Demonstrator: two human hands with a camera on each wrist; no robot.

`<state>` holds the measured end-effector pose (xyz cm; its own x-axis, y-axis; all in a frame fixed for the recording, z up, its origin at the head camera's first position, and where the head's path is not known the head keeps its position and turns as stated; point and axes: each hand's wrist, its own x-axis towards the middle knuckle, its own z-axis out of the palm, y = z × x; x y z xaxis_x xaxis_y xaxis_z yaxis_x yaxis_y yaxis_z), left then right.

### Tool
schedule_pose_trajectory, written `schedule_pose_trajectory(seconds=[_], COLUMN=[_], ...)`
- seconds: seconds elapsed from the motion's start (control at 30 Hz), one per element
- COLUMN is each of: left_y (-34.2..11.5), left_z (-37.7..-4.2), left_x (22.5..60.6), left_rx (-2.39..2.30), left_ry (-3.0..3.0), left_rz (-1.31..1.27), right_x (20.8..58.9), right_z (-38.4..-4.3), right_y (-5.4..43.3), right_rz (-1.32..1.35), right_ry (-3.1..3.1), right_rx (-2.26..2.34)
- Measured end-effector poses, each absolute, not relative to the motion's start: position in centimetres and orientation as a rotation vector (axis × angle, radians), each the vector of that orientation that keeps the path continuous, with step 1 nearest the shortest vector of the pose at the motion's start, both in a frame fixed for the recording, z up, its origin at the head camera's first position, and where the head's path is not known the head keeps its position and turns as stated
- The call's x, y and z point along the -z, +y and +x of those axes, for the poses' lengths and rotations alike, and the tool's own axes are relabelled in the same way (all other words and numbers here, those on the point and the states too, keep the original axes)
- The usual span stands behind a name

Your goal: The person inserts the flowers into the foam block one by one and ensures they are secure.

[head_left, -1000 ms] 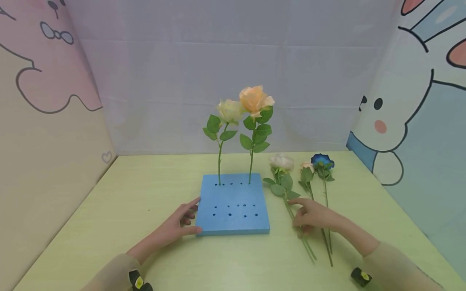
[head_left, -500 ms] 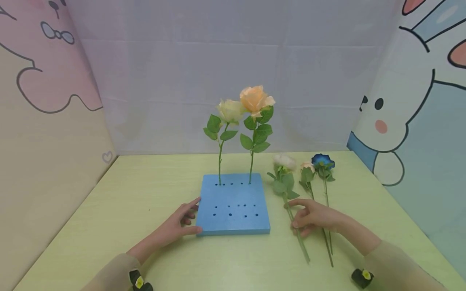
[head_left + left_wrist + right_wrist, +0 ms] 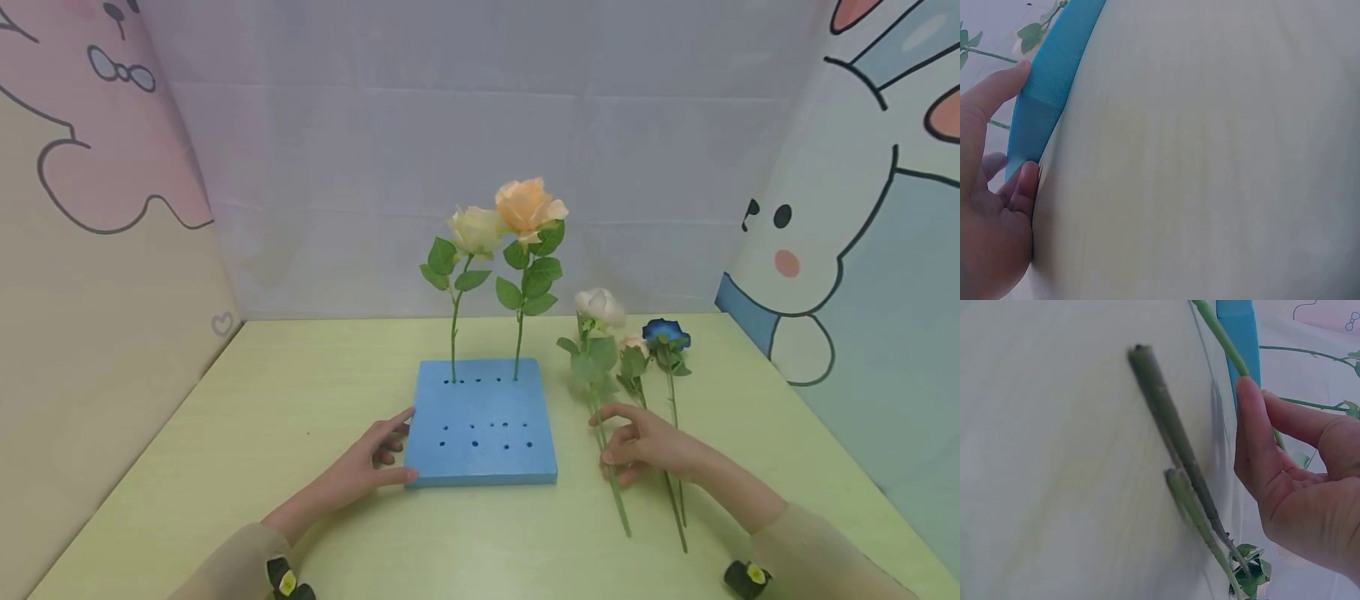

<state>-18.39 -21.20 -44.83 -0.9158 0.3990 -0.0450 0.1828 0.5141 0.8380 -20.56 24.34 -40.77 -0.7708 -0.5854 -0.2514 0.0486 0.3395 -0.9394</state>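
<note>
My right hand (image 3: 637,446) pinches the green stem (image 3: 1225,340) of a white rose (image 3: 600,308), whose bloom is raised at the back right of the table. With fingers and thumb spread, my left hand (image 3: 375,454) touches the left side of a blue board (image 3: 480,408) with several small holes. In the left wrist view, the fingertips of the left hand (image 3: 997,181) rest against the edge of the blue board (image 3: 1054,81). Upright in the board's back row of holes stand a cream rose (image 3: 476,231) and a peach rose (image 3: 527,207).
On the table's right side lie a blue rose (image 3: 666,333) and a small peach rose (image 3: 634,350), their stems (image 3: 1179,444) running under the right forearm. A pale yellow tabletop (image 3: 187,433) extends around the board, with a hanging cloth (image 3: 360,167) behind it.
The white rose has been picked up in my right hand; its bloom has risen and its stem's lower end has shifted left. My left hand stays at the board.
</note>
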Motion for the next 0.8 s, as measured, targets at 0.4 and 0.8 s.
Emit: schedule_pose_trajectory(seconds=[0.4, 0.8], left_y=[-21.2, -21.0], left_z=[-18.4, -18.4], left_x=[44.8, 44.8], left_rx=[-1.352, -1.357], left_ry=[2.526, 2.532], left_rz=[0.496, 0.521], right_x=[39.8, 38.2], right_z=[-20.1, -19.6], right_y=[23.9, 23.7], right_rz=[-0.447, -0.543], right_ry=[2.191, 2.384], right_rx=[1.551, 1.565])
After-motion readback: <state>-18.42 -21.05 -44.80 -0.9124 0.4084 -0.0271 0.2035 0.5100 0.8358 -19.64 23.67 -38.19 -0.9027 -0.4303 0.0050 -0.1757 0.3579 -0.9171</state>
